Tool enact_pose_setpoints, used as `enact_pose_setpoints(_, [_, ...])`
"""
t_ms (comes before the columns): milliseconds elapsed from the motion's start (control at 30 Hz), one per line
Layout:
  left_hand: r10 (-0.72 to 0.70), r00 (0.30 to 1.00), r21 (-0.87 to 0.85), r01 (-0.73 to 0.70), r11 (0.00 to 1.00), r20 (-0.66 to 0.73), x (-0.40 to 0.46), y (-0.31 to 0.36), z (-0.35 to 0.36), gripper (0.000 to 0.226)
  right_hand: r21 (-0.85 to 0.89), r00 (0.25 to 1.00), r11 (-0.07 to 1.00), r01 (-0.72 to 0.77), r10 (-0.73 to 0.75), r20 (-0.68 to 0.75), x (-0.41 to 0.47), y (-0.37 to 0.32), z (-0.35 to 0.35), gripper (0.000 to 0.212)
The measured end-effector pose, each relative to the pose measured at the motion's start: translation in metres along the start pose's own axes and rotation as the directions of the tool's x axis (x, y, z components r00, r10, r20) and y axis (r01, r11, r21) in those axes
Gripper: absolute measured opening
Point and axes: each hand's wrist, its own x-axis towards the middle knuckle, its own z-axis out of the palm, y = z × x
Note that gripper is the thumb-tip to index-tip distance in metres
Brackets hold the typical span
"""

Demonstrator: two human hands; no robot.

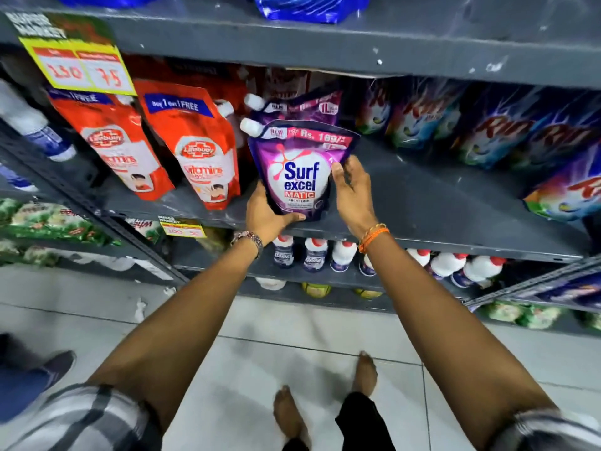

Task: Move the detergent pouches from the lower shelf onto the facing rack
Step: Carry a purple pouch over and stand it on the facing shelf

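A purple Surf Excel detergent pouch with a white spout cap stands upright near the front of a grey metal shelf. My left hand grips its lower left corner, thumb under the bottom edge. My right hand clasps its right side. A second purple pouch stands directly behind the held one, partly hidden by it.
Red Lifebuoy refill pouches stand left of the purple ones, blue Rin bags to the right. White bottles line the shelf below. A yellow price tag hangs from the upper shelf. Another person's shoe is at lower left.
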Motion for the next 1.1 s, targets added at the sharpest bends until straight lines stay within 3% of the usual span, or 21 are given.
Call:
enact_pose_setpoints(300, [-0.001, 1.000, -0.012, 0.001, 1.000, -0.027, -0.020, 0.001, -0.002, 0.092, -0.006, 0.990, 1.000, -0.009, 0.008, -0.141, -0.013, 0.003, -0.001, 0.032])
enact_pose_setpoints(433, [0.034, 0.999, -0.029, -0.033, 0.999, 0.033, -0.046, -0.003, -0.009, 0.105, -0.066, 0.985, 0.998, -0.010, -0.002, -0.174, -0.042, -0.011, -0.015, 0.028])
enact_pose_setpoints(567, [0.088, 0.994, -0.046, -0.085, 0.995, 0.063, -0.077, 0.009, -0.018, 0.098, -0.110, 0.973, 0.991, 0.073, -0.095, -0.210, -0.075, -0.035, -0.033, 0.038])
enact_pose_setpoints(733, [0.211, 0.977, -0.158, -0.207, 0.965, 0.009, -0.108, 0.061, -0.030, 0.064, -0.062, 0.932, 0.976, 0.210, -0.219, -0.289, -0.103, -0.098, -0.063, 0.052])
enact_pose_setpoints(933, [0.424, 0.901, -0.263, -0.432, 0.863, -0.089, -0.124, 0.156, -0.045, 0.071, 0.054, 0.848, 0.905, 0.422, -0.372, -0.378, -0.109, -0.189, -0.109, 0.058])
enact_pose_setpoints(1100, [0.549, 0.830, -0.220, -0.555, 0.802, -0.096, -0.113, 0.245, -0.058, 0.077, 0.054, 0.747, 0.834, 0.549, -0.461, -0.479, -0.072, -0.245, -0.155, 0.045])
